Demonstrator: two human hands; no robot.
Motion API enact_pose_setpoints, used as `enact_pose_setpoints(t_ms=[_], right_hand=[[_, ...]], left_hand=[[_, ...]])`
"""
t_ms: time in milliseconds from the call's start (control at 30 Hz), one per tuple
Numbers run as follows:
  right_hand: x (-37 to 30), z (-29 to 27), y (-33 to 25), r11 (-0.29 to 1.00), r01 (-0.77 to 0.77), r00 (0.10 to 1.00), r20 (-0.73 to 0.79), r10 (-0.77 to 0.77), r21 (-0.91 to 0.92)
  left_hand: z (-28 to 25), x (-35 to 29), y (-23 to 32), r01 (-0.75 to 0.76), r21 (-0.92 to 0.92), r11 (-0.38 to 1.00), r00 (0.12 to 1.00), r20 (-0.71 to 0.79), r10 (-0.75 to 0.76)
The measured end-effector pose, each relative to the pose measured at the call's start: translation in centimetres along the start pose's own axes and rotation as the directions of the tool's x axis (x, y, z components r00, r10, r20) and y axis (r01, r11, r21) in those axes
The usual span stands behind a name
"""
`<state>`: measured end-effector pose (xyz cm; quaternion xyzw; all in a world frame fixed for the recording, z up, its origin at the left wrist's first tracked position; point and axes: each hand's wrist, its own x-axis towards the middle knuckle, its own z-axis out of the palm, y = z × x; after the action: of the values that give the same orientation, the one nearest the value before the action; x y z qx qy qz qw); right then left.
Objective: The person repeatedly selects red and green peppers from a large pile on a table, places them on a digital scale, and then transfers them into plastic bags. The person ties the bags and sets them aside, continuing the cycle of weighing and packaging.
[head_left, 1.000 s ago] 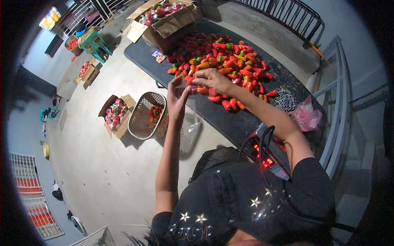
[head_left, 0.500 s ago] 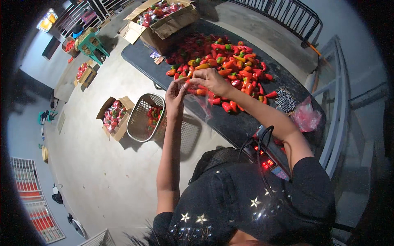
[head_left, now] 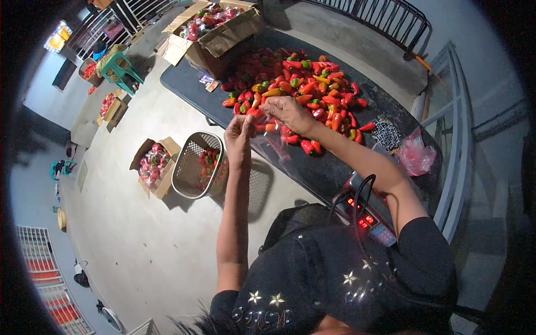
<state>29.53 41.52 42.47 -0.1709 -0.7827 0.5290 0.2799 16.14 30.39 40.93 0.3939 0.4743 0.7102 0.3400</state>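
A thin clear plastic bag point(head_left: 274, 147) hangs between my two hands over the table's near edge. My left hand point(head_left: 239, 139) pinches one side of it, thumb against fingers. The other side is gripped by my right hand point(head_left: 288, 115), its fingers bent together. Just beyond them spreads a big heap of red, orange and green peppers point(head_left: 329, 100) on the dark table point(head_left: 187, 84). Some peppers show through the film, and I cannot tell whether any lie inside the bag.
A lattice plastic basket point(head_left: 184, 183) with peppers stands on the floor at left, beside a cardboard box point(head_left: 167, 181) of bagged peppers. Another open box point(head_left: 215, 56) sits on the table's far end. A scale with red digits point(head_left: 365, 220) and a pink plastic bag point(head_left: 416, 156) are at right.
My hands have moved slightly apart, my left hand a little lower, and the bag now stretches between them. The whole view has shifted slightly.
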Motion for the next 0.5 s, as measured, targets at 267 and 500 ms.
enact_pose_setpoints(t_ms=[267,500], right_hand=[[-0.1,2.4,0.5,0.945,0.002,1.0,0.024,-0.011,0.328],[-0.3,2.5,-0.1,0.941,-0.156,0.981,0.158,0.113,0.299]], left_hand=[[-0.4,-1.0,0.4,-0.002,-0.018,1.0,1.0,-0.019,0.002],[-1.4,-1.4,0.5,0.058,-0.046,0.997,0.993,-0.099,-0.063]])
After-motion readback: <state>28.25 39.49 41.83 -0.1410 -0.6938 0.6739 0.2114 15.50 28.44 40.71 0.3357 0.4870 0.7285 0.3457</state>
